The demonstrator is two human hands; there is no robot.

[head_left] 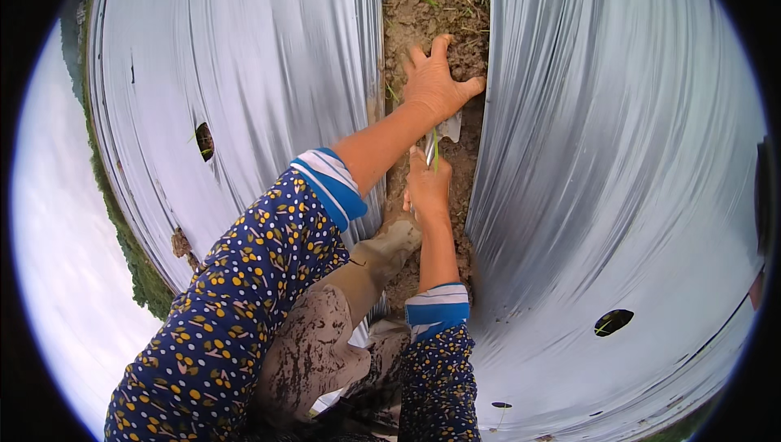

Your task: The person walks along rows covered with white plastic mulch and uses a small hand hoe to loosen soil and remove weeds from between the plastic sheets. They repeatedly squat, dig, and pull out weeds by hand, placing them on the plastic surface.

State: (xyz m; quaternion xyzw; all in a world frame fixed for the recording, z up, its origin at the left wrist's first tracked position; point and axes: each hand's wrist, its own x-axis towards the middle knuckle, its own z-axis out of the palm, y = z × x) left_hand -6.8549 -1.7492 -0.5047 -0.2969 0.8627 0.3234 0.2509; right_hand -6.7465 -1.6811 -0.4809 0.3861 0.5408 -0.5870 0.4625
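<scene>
My left hand point(436, 79) reaches over the muddy furrow point(464, 164) with its fingers spread, touching or just above the soil. Nothing shows in its grasp, though the underside of the palm is hidden. Closer to my body, my right hand point(429, 180) is closed around the handle of a hand trowel point(451, 129). The trowel's metal blade points away from me and lies partly under my left wrist. A green grass blade point(435, 149) stands out against the metal shaft and my right knuckles.
Silvery plastic mulch film point(274, 45) covers the raised bed on the left, and more film point(579, 137) covers the right bed. Planting holes point(205, 141) pierce both sheets. A muddy boot point(381, 253) stands in the furrow below my hands. Small weeds point(430, 0) grow farther ahead.
</scene>
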